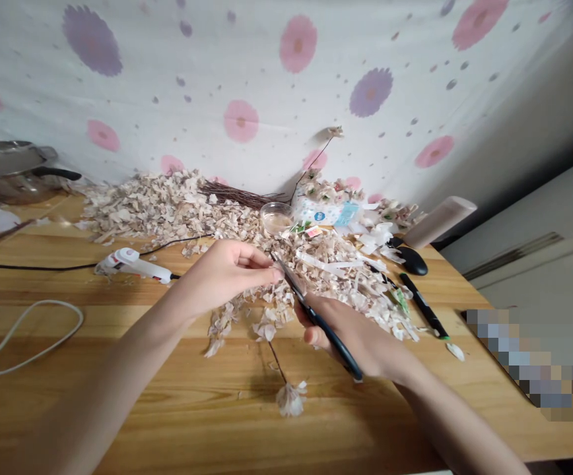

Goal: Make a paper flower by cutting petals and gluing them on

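Observation:
My right hand (346, 330) is closed around black-handled scissors (323, 323), their blades pointing up and left. The blade tips lie beside the fingertips of my left hand (232, 274), which pinches a small pale piece, probably a petal (279, 272). Its exact shape is too small to tell. Below the hands, a pale dried flower (291, 398) on a thin dark stem lies on the wooden table (192, 409). Loose dried petals (360, 290) are heaped behind and beside my hands.
A white glue gun (135, 264) with a black cord lies left. Behind are dark twigs (241, 194), a clear bowl (276, 218) and a tissue pack (321, 210). Right are a black mouse (412, 260), a black marker (424, 307) and a pale roll (439, 221). A pot (9, 175) stands back left.

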`<state>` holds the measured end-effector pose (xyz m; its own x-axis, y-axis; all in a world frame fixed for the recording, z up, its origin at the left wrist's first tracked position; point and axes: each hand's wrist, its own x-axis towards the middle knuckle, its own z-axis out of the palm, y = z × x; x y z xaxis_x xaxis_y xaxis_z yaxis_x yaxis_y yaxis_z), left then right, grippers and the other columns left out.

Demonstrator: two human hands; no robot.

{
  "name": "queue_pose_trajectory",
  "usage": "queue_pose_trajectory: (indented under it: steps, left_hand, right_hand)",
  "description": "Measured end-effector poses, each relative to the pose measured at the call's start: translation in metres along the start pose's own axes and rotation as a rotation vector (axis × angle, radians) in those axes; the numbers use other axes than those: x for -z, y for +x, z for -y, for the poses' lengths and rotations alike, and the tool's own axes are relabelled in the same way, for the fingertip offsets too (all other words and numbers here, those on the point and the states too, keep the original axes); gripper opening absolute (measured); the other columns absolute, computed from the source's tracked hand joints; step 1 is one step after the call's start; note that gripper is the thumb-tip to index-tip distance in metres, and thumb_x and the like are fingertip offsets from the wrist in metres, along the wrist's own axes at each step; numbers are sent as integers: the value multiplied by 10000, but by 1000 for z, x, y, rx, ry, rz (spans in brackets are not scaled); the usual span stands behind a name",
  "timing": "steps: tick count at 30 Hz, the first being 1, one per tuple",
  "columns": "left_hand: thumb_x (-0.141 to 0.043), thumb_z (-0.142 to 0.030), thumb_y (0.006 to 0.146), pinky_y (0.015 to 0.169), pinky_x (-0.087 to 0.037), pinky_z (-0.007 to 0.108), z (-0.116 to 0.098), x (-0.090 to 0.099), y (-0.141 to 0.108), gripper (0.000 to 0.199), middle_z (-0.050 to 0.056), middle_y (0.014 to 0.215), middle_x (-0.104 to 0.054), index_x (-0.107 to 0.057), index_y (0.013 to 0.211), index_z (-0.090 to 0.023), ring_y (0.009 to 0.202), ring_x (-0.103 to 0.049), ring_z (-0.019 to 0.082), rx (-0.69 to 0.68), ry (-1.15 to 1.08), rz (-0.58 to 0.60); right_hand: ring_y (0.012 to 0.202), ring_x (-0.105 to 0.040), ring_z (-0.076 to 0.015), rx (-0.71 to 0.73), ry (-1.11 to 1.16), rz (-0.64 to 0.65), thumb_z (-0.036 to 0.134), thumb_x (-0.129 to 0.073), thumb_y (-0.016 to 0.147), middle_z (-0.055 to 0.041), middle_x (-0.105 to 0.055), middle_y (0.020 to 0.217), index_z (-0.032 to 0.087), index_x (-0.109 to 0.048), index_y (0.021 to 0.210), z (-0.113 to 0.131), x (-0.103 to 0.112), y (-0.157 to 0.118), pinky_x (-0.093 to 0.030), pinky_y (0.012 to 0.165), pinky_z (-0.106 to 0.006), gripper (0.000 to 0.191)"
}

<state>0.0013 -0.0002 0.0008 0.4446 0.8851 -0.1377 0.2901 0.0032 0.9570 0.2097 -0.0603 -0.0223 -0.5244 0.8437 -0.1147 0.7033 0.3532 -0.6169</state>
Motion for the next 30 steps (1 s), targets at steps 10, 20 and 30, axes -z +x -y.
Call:
queue_pose_trajectory:
  steps: [10, 20, 30]
  left_hand:
    - [-718, -365, 686, 626, -436, 222, 6, 7, 4, 188, 7, 745, -711, -712, 737, -185, 679, -614, 132, -40, 64, 71]
    - [-642, -471, 746, 605, -427, 236, 10, 14, 6, 285, 14, 744, -701, -693, 744, -191, 689, -617, 158, -64, 210, 100]
    - [-691, -349, 730, 692, -462, 221, 7, 10, 5, 181, 27, 813, -727, -705, 785, -177, 749, -648, 135, -13, 21, 66]
  right_hand:
    - [578, -386, -122, -22, 54, 21, 789, -237, 798, 7, -466, 640, 180, -417, 698, 1, 5, 2, -299, 536, -247, 643]
    - [561, -404, -117, -111, -47, 19, 708, -379, 834, 9, -480, 602, 175, -457, 651, 0, 12, 1, -281, 522, -235, 569]
    - [527, -396, -115, -150, -98, -27, 679, -380, 847, 8, -466, 563, 177, -472, 608, -1, 12, 2, -273, 512, -236, 564]
